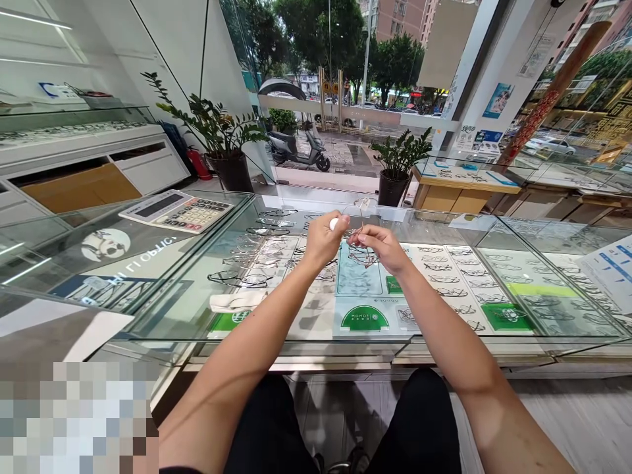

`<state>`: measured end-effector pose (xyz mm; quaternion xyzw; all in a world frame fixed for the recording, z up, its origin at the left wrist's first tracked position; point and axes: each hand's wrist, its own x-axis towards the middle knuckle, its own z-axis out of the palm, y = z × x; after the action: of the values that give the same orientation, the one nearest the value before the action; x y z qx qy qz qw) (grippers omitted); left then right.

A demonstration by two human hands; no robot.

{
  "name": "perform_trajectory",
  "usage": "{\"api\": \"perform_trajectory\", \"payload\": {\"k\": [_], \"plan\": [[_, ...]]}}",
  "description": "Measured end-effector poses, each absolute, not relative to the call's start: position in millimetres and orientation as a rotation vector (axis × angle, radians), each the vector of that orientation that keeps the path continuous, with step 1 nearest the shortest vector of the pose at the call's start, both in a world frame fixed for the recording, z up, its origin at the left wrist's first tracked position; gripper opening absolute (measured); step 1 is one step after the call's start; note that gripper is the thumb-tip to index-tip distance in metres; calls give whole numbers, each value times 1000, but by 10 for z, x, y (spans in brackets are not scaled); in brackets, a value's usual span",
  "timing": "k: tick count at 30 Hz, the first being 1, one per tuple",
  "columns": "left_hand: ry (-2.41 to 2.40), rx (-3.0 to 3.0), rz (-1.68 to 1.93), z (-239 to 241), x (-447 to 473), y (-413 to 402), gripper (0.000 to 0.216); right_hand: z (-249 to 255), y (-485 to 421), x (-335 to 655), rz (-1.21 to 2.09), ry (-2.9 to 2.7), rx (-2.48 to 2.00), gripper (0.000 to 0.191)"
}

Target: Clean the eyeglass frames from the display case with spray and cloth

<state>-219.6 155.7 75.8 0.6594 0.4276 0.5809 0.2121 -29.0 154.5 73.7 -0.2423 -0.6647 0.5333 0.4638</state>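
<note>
Above the glass display counter point(316, 340), my two hands are close together. My left hand point(323, 242) is closed in a fist round a small white object point(334, 224); only its rounded end shows, so its kind is unclear. My right hand point(382, 249) pinches a pair of eyeglasses point(363, 257) with a thin reddish frame, partly hidden by the fingers. The left fist is right beside the glasses; whether it touches them I cannot tell. Beneath my hands, a pale blue display sheet point(358, 286) shows through the glass.
Rows of eyeglass frames point(439, 268) lie inside the counter. On the left are a large calculator point(178, 209) and a light folded cloth point(237, 301). A printed sheet point(609, 266) is at the right edge. Potted plants point(232, 171) stand beyond, before the window.
</note>
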Motion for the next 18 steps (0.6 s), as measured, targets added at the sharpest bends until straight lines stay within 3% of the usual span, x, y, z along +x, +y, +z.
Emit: {"api": "perform_trajectory", "payload": {"k": [6, 10, 18], "plan": [[1205, 1999, 1487, 758, -2180, 1516, 72, 747, 1596, -256, 1292, -1419, -609, 38], [1223, 2218, 1289, 753, -2151, 1491, 56, 777, 1617, -216, 1309, -1330, -590, 34], [1188, 2163, 1325, 721, -2137, 1502, 56, 785, 1593, -236, 1313, -1333, -625, 36]]}}
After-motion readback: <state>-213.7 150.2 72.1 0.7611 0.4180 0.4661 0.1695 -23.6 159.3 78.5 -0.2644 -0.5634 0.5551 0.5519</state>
